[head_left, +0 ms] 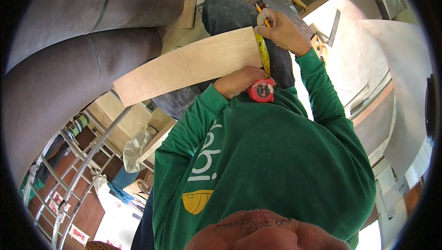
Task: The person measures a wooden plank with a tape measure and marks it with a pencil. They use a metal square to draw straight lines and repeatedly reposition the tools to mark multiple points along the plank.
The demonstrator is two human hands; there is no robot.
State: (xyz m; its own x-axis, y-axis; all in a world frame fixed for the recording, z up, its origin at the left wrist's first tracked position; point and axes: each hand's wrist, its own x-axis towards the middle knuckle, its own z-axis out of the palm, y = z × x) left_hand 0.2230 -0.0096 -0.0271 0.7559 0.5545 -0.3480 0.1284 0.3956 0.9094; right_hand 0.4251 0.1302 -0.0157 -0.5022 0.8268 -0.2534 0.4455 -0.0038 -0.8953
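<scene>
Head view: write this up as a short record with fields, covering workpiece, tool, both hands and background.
Workpiece: pale curved board, thin lines across it, over the dark-trousered legs
Tool: red tape measure, yellow blade out along the board's right end
Left grip: at the board's near edge, against the tape measure
Right grip: holding a pencil
Background: metal frame, lower left

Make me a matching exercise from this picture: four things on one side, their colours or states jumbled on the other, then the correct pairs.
Things
1. tape measure
2. pencil
3. board
4. sweater

Colours and states
A. green, long-sleeved
B. held in the right hand
C. pale brown, marked with thin lines
D. red case, yellow blade drawn out

Right pairs: 1-D, 2-B, 3-C, 4-A
</scene>
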